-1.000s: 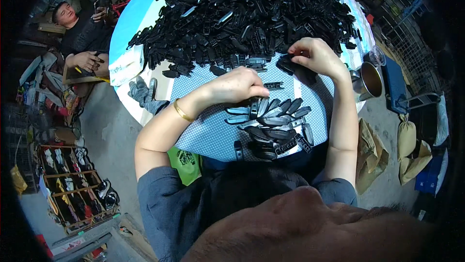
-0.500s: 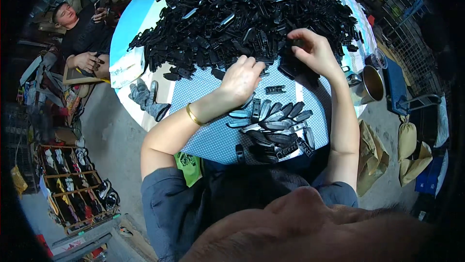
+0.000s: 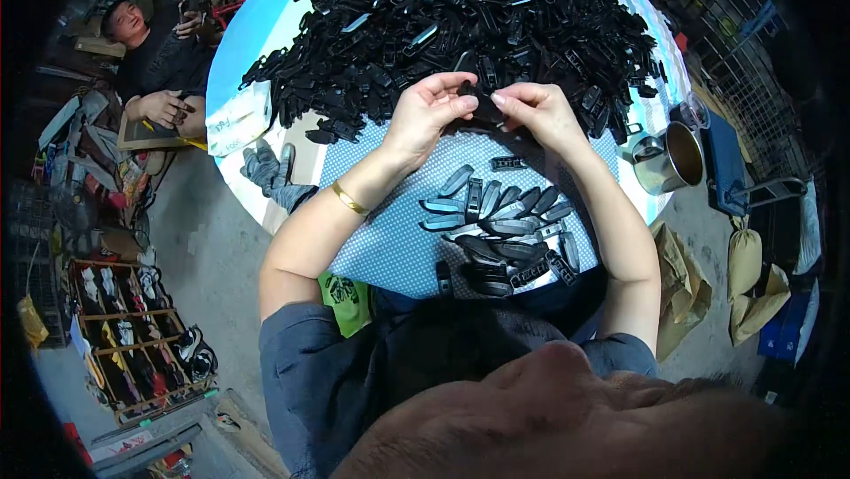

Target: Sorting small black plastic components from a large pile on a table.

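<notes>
In front of the pile of black plastic parts (image 3: 416,27), my two hands meet over the patterned table cover. Finger and thumb of my left hand (image 3: 423,116) pinch a small black plastic part (image 3: 472,89). My right hand (image 3: 542,118) is closed at the fingertips on a black piece against the pile; whether it is the same part is hard to make out. Nearer to me lies a group of elongated black and grey plastic parts (image 3: 509,227), loosely stacked. A single black part (image 3: 507,163) lies just beyond that group.
On the table's left are a grey glove (image 3: 273,173) and a white packet (image 3: 237,120). A metal mug (image 3: 670,158) stands at the right edge. Another person (image 3: 150,58) sits at the far left. A wooden rack (image 3: 133,328) stands on the floor.
My right hand has come left and nearer from the pile, and my left hand has risen from the cover. The fingertips now meet around a black part.
</notes>
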Tool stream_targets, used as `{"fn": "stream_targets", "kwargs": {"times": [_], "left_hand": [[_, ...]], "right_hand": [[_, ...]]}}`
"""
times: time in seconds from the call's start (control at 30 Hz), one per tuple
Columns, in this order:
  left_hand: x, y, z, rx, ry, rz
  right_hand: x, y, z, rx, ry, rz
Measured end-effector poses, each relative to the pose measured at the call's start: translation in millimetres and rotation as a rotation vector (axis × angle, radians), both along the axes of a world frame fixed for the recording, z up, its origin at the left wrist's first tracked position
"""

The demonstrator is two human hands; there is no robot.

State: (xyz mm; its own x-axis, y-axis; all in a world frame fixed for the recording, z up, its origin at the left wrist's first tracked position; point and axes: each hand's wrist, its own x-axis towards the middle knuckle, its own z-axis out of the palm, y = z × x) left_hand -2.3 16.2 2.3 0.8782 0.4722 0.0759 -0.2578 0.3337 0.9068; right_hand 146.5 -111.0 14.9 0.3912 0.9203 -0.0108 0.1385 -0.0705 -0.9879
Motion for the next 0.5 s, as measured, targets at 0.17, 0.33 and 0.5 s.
{"fn": "stream_targets", "kwargs": {"times": [0.17,0.33,0.5], "left_hand": [[-2.9,-1.7,2.2,0.290,0.036,0.063],[-2.8,-1.9,4.6,0.520,0.038,0.124],[-0.9,-4.6,-1.0,0.383,0.018,0.136]], "right_hand": [[-9.0,-1.8,-1.8,0.116,-0.090,-0.010],[-11.6,-0.9,-3.7,0.158,-0.209,-0.033],[-20.3,3.3,-10.3,0.371,-0.608,-0.163]]}}
